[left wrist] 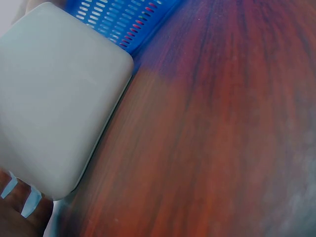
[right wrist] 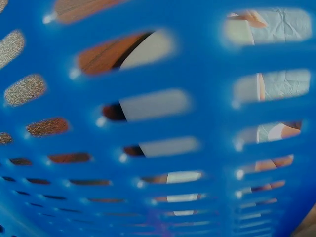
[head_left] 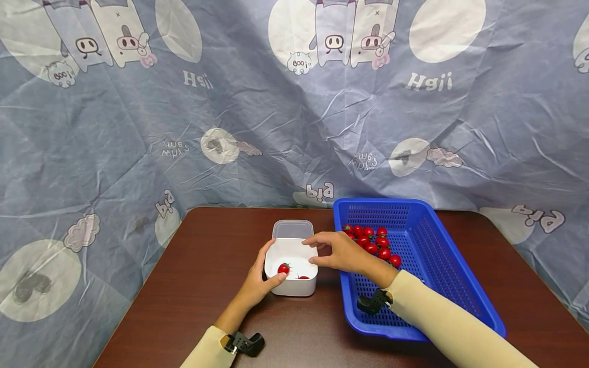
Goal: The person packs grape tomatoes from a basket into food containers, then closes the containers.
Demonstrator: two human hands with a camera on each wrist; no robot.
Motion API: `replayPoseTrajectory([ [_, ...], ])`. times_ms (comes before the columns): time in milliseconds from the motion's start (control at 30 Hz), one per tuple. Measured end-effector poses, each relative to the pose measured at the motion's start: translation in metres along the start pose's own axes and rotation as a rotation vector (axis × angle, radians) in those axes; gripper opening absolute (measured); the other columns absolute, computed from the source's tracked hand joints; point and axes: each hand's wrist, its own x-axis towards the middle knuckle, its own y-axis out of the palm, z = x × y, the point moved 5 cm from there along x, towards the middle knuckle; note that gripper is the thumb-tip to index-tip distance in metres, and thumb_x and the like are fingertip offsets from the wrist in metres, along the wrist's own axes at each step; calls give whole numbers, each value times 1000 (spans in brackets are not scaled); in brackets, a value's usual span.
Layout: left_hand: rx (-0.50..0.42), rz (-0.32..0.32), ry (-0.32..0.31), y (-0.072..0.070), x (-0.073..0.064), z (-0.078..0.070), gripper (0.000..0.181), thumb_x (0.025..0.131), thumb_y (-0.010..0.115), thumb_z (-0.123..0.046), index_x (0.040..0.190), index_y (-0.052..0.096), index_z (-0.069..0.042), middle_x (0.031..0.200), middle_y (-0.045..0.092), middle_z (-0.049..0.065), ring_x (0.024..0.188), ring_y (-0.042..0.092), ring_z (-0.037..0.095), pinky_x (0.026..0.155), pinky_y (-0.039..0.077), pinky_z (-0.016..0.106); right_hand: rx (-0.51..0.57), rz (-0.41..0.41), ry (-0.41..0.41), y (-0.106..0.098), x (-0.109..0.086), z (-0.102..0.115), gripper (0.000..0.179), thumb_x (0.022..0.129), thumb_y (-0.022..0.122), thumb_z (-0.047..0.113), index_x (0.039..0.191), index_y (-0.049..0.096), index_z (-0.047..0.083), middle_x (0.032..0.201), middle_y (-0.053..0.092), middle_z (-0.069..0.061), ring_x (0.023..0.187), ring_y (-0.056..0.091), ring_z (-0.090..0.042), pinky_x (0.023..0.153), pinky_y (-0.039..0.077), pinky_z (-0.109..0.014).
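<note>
A wrinkled grey-blue cloth [head_left: 96, 168] with cartoon pigs, pale circles and words hangs at the left side and runs behind the whole table [head_left: 188, 276]. The table is dark reddish brown, with fine wood grain and a soft shine at the near part. From the left comes the left hand [head_left: 257, 281], in a cream sleeve, and it grips the white container [head_left: 294, 289] by its left side, the thumb over the near rim. This container stands on the middle of the table; it is smooth, square with rounded corners, and open on top. Inside, at the near left, lies one glossy red tomato [head_left: 283, 268] with green sepals, and to its right a second one shows only partly. Just at the far side is a translucent piece [head_left: 293, 228]. The right hand [head_left: 340, 251] is at the right rim, its fingers loosely bent and apart, with nothing seen between them; whether they touch the rim I cannot tell. Farther right is the blue perforated basket [head_left: 465, 281], with more small red tomatoes [head_left: 370, 248] gathered at its far left.
</note>
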Motion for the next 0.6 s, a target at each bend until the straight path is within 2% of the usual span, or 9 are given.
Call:
replayPoseTrajectory([
  [100,12,-4,-4,1,0,11,85,84,71,-27,153,22,-25,147,39,7,126,45,26,102,36,50,21,-1,-2,-2,0,0,41,81,79,18,117,67,4,114,68,-12,97,67,-28,84,53,-39],
  [400,15,-5,11,-1,0,14,84,84,71,-26,153,23,-26,148,38,12,128,44,30,104,33,53,163,0,25,-6,3,-3,39,81,78,15,117,67,5,108,69,-10,96,66,-36,81,54,-37],
  [600,-5,-9,5,0,0,14,86,83,72,-21,153,22,-26,149,38,8,128,44,31,103,34,54,179,-1,30,-13,3,0,39,83,77,15,119,66,4,107,69,-17,97,66,-35,84,53,-40],
])
